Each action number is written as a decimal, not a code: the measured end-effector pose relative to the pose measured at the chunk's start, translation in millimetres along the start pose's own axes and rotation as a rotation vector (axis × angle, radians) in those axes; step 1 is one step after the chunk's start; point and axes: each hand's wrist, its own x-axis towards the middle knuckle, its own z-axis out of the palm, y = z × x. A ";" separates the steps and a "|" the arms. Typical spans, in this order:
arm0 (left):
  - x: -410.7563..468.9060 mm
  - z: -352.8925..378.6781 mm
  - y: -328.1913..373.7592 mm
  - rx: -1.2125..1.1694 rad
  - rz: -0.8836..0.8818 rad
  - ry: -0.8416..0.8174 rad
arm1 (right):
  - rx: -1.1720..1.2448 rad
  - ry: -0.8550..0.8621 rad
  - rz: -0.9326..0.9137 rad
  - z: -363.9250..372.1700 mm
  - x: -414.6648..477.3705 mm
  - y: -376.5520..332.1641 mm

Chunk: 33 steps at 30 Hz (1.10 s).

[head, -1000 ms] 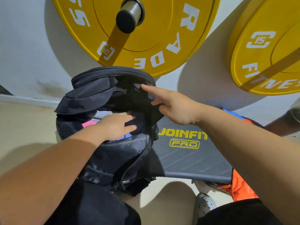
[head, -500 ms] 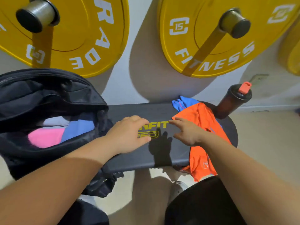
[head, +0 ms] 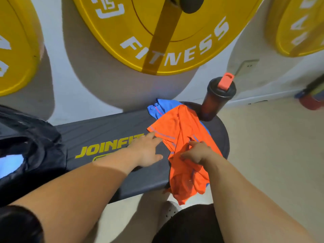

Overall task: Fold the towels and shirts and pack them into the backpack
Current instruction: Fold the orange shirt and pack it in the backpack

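An orange shirt (head: 177, 127) lies crumpled on the right end of the dark bench (head: 105, 130), with its lower part hanging over the front edge. Under it a blue garment (head: 164, 106) pokes out at the back. My right hand (head: 198, 152) grips a fold of the orange shirt with curled fingers. My left hand (head: 147, 149) lies flat with straight fingers, its fingertips touching the shirt's left hem. The black backpack (head: 35, 151) stands open at the left edge, with a light blue cloth (head: 10, 163) showing inside.
A dark shaker bottle (head: 217, 100) with a coral cap stands on the bench's far right end, just behind the shirts. Yellow weight plates (head: 157, 32) hang on the white wall behind. My legs are below the bench's front edge; beige floor lies to the right.
My view has swung right, away from the backpack. Both hands left the bag and moved along the bench to the orange shirt; my right hand has taken hold of it.
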 end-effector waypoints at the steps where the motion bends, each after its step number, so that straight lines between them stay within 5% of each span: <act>1: 10.8 1.4 4.8 0.031 0.001 -0.018 | 0.007 -0.017 -0.006 0.9 3.9 1.0; 6: 47.7 8.1 22.4 0.127 0.037 -0.182 | 0.048 -0.022 -0.058 1.8 13.6 7.7; 9: 56.5 12.4 24.9 0.090 0.025 -0.184 | 0.328 0.077 -0.092 -6.4 15.6 18.8; 12: 56.2 18.5 17.6 -0.040 0.056 -0.008 | 0.592 0.304 -0.060 -14.2 14.6 18.9; 15: 47.6 14.9 12.2 -0.438 -0.051 0.440 | 0.929 0.428 -0.062 -22.1 10.4 15.4; 18: 30.9 3.7 8.6 -0.654 -0.147 0.627 | 1.105 0.381 -0.127 -27.6 -2.2 9.1; 22: 7.3 3.5 6.5 -0.777 -0.087 0.512 | 1.248 0.366 -0.280 -33.5 -22.0 -3.8; 24: -3.9 5.3 12.3 -0.925 0.019 0.394 | 1.302 0.221 -0.368 -35.4 -33.9 -8.4; 28: -25.2 -0.6 28.9 -0.878 0.290 0.461 | 1.346 -0.136 -0.579 -41.4 -67.5 -16.0; 33: -66.6 -31.0 30.2 -0.830 0.367 0.500 | 1.497 -0.094 -0.648 -53.9 -107.7 -32.5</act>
